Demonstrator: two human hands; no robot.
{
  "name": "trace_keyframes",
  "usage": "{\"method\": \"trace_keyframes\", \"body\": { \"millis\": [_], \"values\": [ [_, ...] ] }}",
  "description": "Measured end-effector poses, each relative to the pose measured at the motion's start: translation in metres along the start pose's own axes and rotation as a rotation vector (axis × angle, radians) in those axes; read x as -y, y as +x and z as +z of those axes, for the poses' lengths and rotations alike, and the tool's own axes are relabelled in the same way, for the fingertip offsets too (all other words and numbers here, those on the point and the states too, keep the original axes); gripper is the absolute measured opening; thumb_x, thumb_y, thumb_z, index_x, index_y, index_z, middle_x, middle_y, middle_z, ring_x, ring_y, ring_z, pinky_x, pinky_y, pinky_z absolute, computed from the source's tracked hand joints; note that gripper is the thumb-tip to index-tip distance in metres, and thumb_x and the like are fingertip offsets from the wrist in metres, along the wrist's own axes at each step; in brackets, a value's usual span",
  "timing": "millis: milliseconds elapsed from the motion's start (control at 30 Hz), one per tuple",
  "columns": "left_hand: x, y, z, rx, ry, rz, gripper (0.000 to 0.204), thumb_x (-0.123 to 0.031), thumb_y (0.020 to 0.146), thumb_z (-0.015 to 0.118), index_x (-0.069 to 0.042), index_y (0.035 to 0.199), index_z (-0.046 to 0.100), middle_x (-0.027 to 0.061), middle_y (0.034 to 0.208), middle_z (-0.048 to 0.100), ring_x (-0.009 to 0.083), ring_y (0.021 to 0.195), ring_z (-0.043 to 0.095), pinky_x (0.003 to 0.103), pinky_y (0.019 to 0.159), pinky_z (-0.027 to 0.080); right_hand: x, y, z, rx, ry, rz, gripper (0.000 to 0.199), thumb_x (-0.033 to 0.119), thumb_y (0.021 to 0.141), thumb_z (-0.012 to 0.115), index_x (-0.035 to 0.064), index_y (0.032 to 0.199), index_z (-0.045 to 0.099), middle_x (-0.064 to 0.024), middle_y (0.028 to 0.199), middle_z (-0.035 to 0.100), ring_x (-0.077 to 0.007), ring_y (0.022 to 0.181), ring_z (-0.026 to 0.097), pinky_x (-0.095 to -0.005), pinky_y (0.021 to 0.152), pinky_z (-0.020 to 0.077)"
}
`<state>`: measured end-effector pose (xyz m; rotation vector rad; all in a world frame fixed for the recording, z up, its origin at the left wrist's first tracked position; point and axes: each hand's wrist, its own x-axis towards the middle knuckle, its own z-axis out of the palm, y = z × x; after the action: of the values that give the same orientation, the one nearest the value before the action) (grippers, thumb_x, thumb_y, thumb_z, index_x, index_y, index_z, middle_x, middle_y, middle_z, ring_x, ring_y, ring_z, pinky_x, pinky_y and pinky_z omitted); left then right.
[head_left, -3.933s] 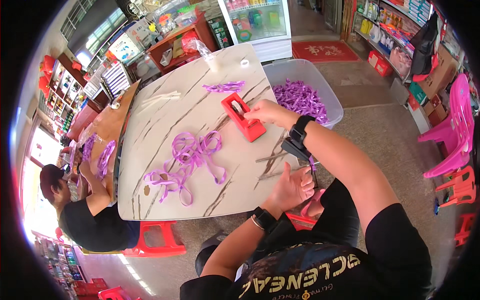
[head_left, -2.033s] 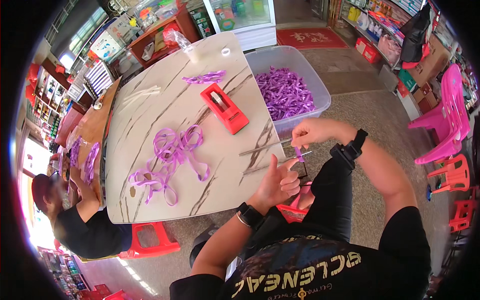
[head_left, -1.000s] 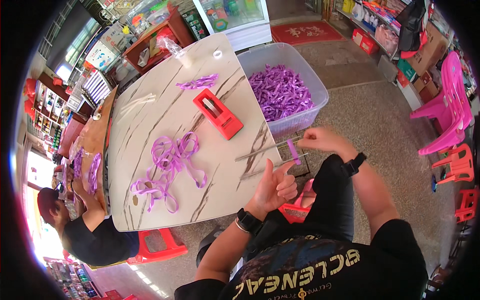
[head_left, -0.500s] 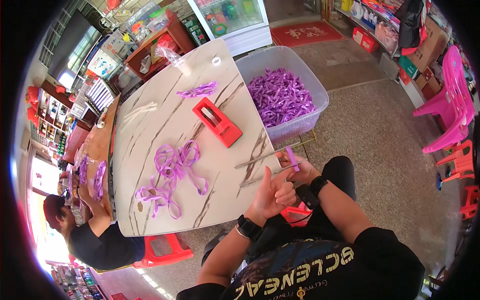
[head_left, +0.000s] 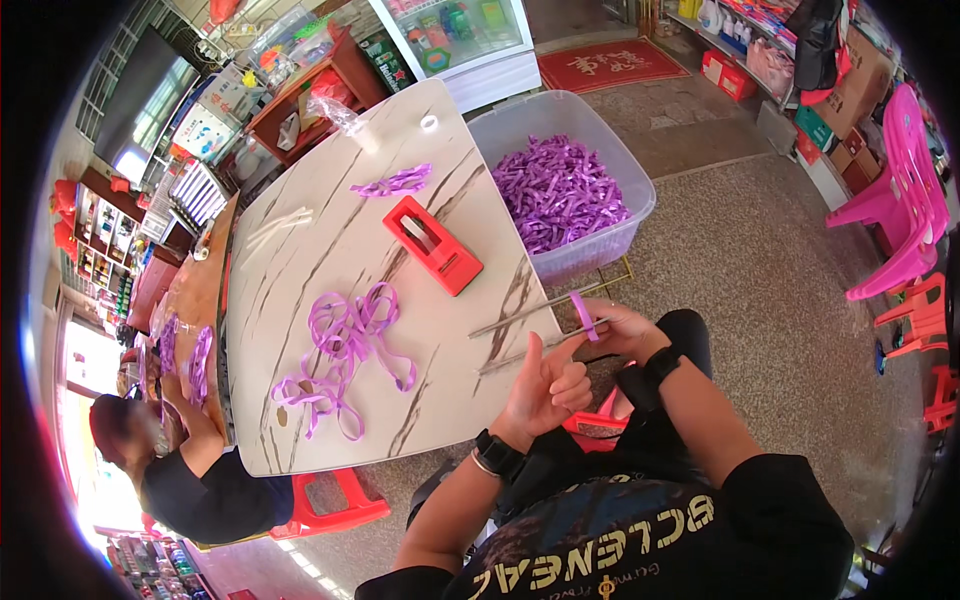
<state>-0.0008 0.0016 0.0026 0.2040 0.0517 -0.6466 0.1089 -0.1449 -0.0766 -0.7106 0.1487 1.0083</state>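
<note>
Two thin metal rods (head_left: 520, 318) reach out over the table's right edge. Around them, just off that edge, sits a narrow purple ribbon loop (head_left: 583, 314). My right hand (head_left: 626, 332) is closed at the loop, its fingers bent around the rods' outer end; the exact grip is partly hidden. My left hand (head_left: 548, 388) has its thumb raised and its index finger stretched to the bottom of the loop, the other fingers curled with nothing visible in them. A tangle of purple ribbon (head_left: 345, 340) lies on the table, left of my hands.
On the marble-patterned table (head_left: 300, 260) are a red tape dispenser (head_left: 433, 246), a small ribbon bundle (head_left: 392, 181), white sticks (head_left: 277, 226) and a white roll (head_left: 430, 123). A clear bin (head_left: 600, 255) of purple ribbon pieces stands beyond. A person (head_left: 200, 470) sits at the left.
My right hand has drawn a little to the right, its fingers shifting from the rods' near side to their outer end. The loop and my left hand stay nearly in place.
</note>
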Motion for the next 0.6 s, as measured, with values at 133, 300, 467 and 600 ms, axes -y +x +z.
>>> {"method": "trace_keyframes", "body": {
  "millis": [133, 300, 467, 600],
  "values": [
    [0.001, 0.002, 0.001, 0.004, 0.012, -0.016, 0.067, -0.059, 0.085, 0.020, -0.009, 0.130, 0.027, -0.0045, 0.051, 0.028, 0.0067, 0.046, 0.029, 0.021, 0.050, 0.026, 0.020, -0.013, 0.002, 0.128, -0.146, -0.038, 0.008, 0.020, 0.081, 0.058, 0.0119, 0.083, 0.058, 0.0108, 0.059, 0.045, 0.0015, 0.044, 0.029, -0.0145, 0.040, 0.0193],
    [0.002, 0.001, 0.002, -0.015, 0.068, 0.015, 0.065, -0.057, 0.087, 0.020, -0.009, 0.127, 0.036, -0.0061, 0.050, 0.027, 0.0051, 0.045, 0.027, 0.020, 0.049, 0.025, 0.036, -0.033, 0.025, -0.079, -0.479, -0.051, 0.017, 0.026, 0.083, 0.055, 0.0093, 0.086, 0.060, 0.0109, 0.061, 0.043, 0.0006, 0.043, 0.027, -0.0154, 0.040, 0.0176],
    [0.001, 0.000, 0.001, -0.002, 0.070, 0.015, 0.064, -0.056, 0.087, 0.020, -0.008, 0.127, 0.036, -0.0063, 0.050, 0.027, 0.0048, 0.045, 0.027, 0.020, 0.049, 0.025, 0.052, -0.043, 0.030, -0.065, -0.439, -0.003, 0.031, 0.034, 0.084, 0.050, 0.0052, 0.090, 0.061, 0.0108, 0.056, 0.036, 0.0003, 0.042, 0.023, -0.0158, 0.039, 0.0180],
    [0.001, 0.000, 0.001, 0.007, 0.069, 0.013, 0.064, -0.056, 0.087, 0.020, -0.008, 0.126, 0.035, -0.0063, 0.050, 0.027, 0.0046, 0.045, 0.027, 0.020, 0.048, 0.025, 0.054, -0.049, 0.037, -0.086, -0.713, -0.071, 0.031, 0.034, 0.082, 0.054, 0.0055, 0.087, 0.063, 0.0106, 0.056, 0.039, 0.0003, 0.045, 0.028, -0.0168, 0.041, 0.0208]
  ]
}}
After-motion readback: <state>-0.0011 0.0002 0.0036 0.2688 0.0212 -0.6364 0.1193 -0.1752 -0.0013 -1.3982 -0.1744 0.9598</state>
